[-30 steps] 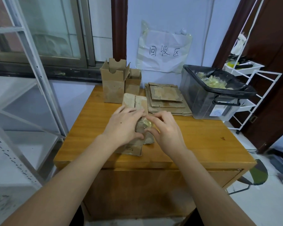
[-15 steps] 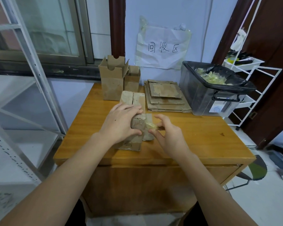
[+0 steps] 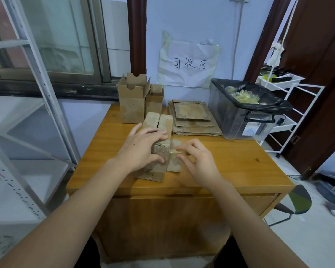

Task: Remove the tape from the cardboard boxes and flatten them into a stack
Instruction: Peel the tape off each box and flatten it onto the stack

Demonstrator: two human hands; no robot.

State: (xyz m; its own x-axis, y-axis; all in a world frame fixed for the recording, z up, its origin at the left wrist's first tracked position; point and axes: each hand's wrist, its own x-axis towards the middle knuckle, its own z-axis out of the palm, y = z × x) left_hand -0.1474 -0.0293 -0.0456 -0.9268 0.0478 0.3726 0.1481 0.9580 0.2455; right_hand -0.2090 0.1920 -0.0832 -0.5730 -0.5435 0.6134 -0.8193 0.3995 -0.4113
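Upper-centre-left of the frame: two upright open boxes (image 3: 132,101) are standing at the table's (image 3: 240,165) back edge. Centre: left hand (image 3: 141,149) is gripping the cardboard box (image 3: 157,147), which is lying on the table, fingers over the top, thumb on the near side. Just right of it, right hand (image 3: 198,163) is pinching a strip of clear tape (image 3: 173,151) (crumpled, one end at the box). Behind: flattened stack (image 3: 192,118). Upper right: clear bin (image 3: 238,115) is holding wadded tape.

Two bare forearms enter from the lower corners of the frame, sleeveless; the left hand (image 3: 141,149) and right hand (image 3: 199,165) wear no gloves, rings or watch.
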